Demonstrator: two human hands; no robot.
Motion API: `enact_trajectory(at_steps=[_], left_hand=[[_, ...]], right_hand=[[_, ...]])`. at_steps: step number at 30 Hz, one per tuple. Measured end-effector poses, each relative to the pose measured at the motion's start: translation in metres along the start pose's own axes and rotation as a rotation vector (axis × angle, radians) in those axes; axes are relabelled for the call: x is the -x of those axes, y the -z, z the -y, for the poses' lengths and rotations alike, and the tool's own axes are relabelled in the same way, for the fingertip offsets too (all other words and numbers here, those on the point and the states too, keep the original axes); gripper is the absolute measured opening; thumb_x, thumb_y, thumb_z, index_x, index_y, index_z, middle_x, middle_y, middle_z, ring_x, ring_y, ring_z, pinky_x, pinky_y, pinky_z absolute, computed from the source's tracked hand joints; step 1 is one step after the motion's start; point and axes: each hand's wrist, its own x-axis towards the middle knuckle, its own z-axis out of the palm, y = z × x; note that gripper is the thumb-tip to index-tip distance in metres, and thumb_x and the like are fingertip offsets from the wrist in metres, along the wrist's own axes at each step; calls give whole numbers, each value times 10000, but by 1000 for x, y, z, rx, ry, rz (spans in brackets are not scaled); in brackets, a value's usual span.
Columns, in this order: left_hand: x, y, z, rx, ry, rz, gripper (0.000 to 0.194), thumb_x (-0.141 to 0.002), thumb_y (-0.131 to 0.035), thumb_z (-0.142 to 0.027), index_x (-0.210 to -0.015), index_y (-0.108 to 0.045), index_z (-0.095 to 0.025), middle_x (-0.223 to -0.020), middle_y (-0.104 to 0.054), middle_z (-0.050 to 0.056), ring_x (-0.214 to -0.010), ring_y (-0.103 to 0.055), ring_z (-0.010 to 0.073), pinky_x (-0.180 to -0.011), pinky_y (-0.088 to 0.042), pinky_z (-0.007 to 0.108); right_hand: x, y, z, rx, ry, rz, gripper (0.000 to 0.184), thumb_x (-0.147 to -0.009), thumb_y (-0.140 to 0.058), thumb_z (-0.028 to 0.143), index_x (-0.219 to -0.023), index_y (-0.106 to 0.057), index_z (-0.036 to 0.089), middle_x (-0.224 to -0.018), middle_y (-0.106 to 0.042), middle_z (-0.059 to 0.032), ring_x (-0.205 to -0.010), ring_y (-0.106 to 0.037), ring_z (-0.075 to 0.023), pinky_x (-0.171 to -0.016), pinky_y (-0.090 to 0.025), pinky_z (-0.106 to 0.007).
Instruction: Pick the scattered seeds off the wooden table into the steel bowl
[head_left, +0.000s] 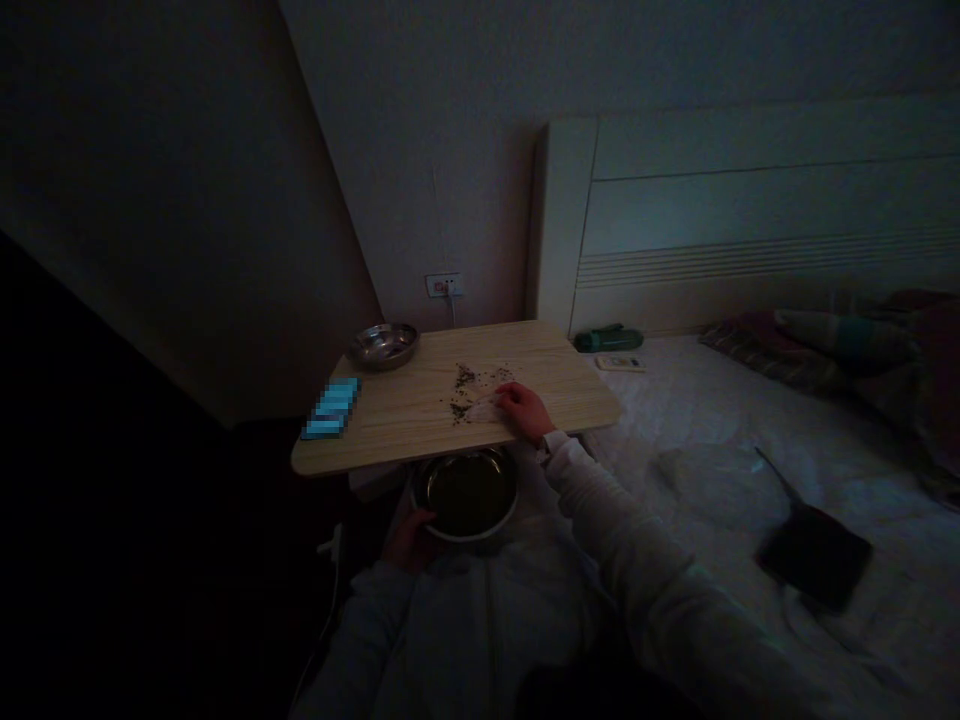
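From my remote post I saw the bed (pixel 675 400) filling the right of the frame, the wooden table (pixel 397 415) at centre. Below the table's near edge, at lower centre, sat the round basin (pixel 474 536); my left hand (pixel 411 538) grasped its left rim, thumb on top. The steel bowl (pixel 385 347) stood at the table's upper left corner. At the frame's middle, my right hand (pixel 523 408) had its fingers bunched against a pale, thin piece (pixel 484 408) on the tabletop; I couldn't tell whether they gripped it. Dark bits (pixel 465 377) lay scattered beside it.
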Motion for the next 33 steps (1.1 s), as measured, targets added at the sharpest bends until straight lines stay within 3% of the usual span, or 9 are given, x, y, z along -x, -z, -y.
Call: enact_trajectory(at_steps=[9, 13, 23, 33], left_hand=[[1, -3, -1, -25, -36, -76, 263, -631, -497, 1, -805, -622, -152, -677, -707, 47, -951, -626, 268, -819, -502, 384], [-1, 0, -1, -27, -21, -38, 253, -642, -504, -18, -839, -614, -133, -703, -711, 73, -969, -618, 276, -816, -503, 381], [-7, 4, 0, -43, -33, -84, 350, -643, -517, -20, -944, -612, -171, -719, -710, 49, -940, -630, 270, -829, -492, 400], [-12, 12, 2, -41, -35, -5, 348, -633, -545, -38, -948, -621, -164, -744, -710, 60, -945, -623, 279, -788, -507, 398]], right_hand=[[0, -1, -2, 49, 31, 46, 177, -696, -501, 181, -838, -606, 189, -702, -616, 20, -698, -550, -125, -704, -419, -258], [0, -1, 0, 65, 17, 69, 181, -694, -509, 174, -843, -610, 188, -701, -615, 22, -685, -545, -120, -703, -420, -255], [3, 0, 4, 148, 26, 106, 213, -700, -521, 191, -884, -628, 193, -742, -636, 13, -699, -545, -128, -696, -421, -258], [6, 2, 11, 112, -23, 197, 211, -649, -570, 167, -847, -639, 188, -718, -627, 19, -685, -544, -121, -663, -404, -236]])
